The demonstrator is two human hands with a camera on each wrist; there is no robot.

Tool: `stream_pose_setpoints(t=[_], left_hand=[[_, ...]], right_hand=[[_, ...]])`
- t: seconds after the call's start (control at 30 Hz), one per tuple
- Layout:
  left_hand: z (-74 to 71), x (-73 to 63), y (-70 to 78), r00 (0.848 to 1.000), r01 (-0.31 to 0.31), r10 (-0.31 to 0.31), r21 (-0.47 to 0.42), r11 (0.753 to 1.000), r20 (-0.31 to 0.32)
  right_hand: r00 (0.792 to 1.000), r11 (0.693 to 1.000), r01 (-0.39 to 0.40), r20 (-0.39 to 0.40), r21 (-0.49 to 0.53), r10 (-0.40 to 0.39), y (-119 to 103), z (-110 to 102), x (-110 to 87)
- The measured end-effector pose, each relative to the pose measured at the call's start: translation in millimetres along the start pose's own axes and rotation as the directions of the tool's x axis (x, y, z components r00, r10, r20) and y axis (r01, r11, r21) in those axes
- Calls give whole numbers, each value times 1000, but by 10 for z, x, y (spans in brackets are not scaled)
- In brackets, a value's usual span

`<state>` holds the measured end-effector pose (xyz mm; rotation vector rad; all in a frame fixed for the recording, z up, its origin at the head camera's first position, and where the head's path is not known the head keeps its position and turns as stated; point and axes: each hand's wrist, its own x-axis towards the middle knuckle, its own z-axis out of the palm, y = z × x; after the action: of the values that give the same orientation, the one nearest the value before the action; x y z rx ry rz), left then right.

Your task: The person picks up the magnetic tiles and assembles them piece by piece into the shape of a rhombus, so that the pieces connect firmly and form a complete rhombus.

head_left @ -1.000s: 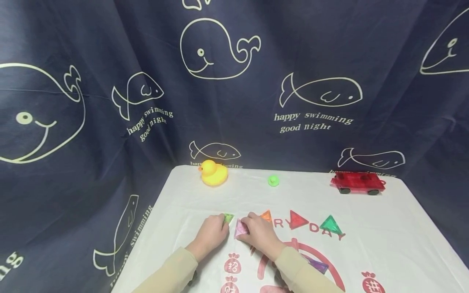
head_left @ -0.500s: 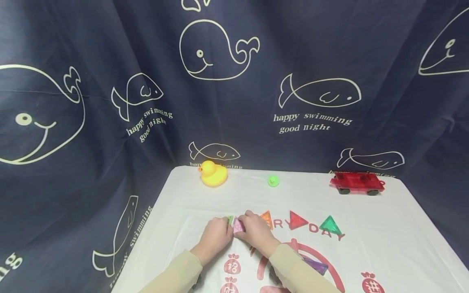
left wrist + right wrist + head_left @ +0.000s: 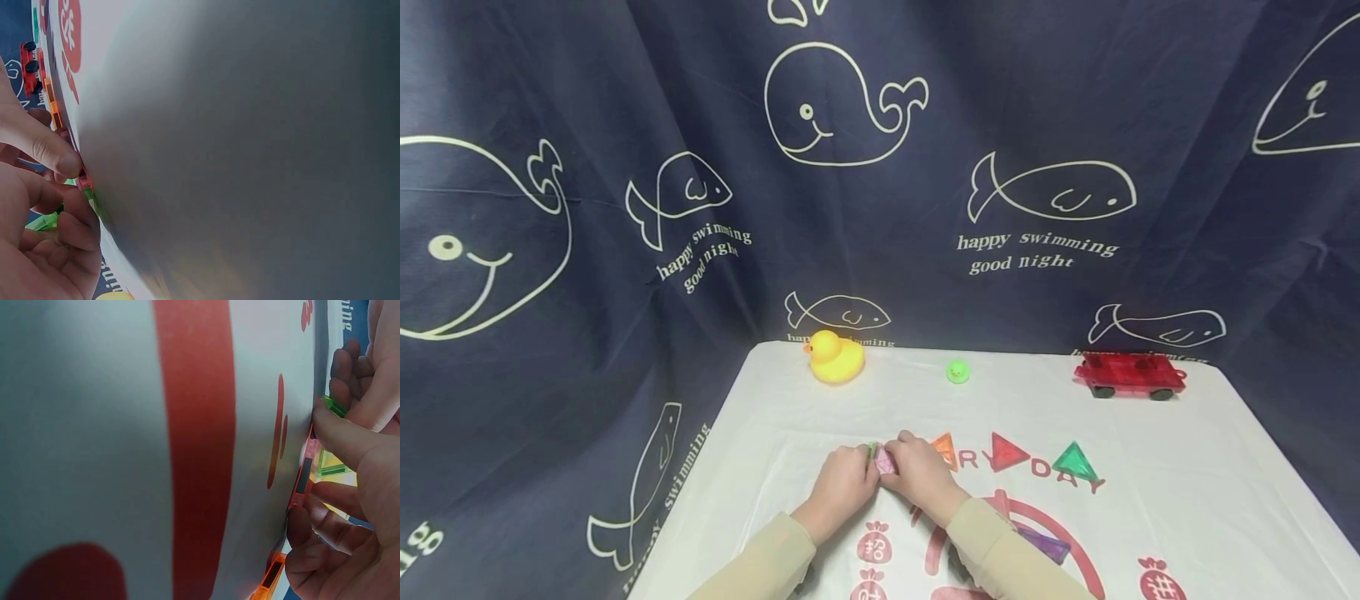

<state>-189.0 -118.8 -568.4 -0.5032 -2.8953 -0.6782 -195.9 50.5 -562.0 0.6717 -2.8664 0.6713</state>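
Observation:
Near the middle of the white table (image 3: 805,400), my two hands are close together. My left hand (image 3: 842,482) pinches a light green translucent magnetic tile (image 3: 873,451), mostly covered by the fingers; its green edge (image 3: 334,406) shows in the right wrist view. With thumb and fingers, my right hand (image 3: 927,477) holds a pink magnetic tile (image 3: 886,461) by its edges. The pink tile is right beside the green one, their edges meeting in the head view. Low over the tabletop, the pink tile's edge (image 3: 304,476) shows a dark magnet strip in the right wrist view.
Right of my hands lie an orange triangle tile (image 3: 946,450), a red one (image 3: 1008,452) and a green one (image 3: 1076,462). A purple tile (image 3: 1047,545) lies beside my right sleeve. Along the back stand a yellow duck (image 3: 837,360), a small green duck (image 3: 958,372) and a red toy car base (image 3: 1131,376).
My right hand has brought the pink tile slightly left and my left hand has shifted right, closing the gap between the pink and green tiles. The other pieces stay where they were.

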Motion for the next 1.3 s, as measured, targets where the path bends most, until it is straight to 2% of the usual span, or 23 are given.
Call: stream_pose_setpoints(t=[0.33, 0.6, 0.8, 0.93, 1.17, 1.3], left_hand=[[-2, -66, -86, 999, -39, 42, -109, 993, 21], [-5, -98, -154, 997, -15, 28, -169, 986, 75], [26, -110, -186, 996, -4, 20, -178, 984, 87], [32, -114, -180, 997, -5, 20, -175, 985, 81], [13, -105, -159, 996, 0, 16, -177, 984, 85], [-1, -88, -149, 997, -5, 20, -184, 983, 78]], right_hand=[[999, 1000, -12, 35, 25, 11, 2, -25, -33], [999, 1000, 3, 35, 19, -4, 10, -8, -62], [1000, 1000, 8, 28, 24, -9, 16, 15, -81], [999, 999, 42, 11, 34, -42, 41, 1, -92], [996, 995, 36, 80, 88, -43, 114, -64, -121], [997, 994, 28, 69, 102, -35, 163, -104, -142]])
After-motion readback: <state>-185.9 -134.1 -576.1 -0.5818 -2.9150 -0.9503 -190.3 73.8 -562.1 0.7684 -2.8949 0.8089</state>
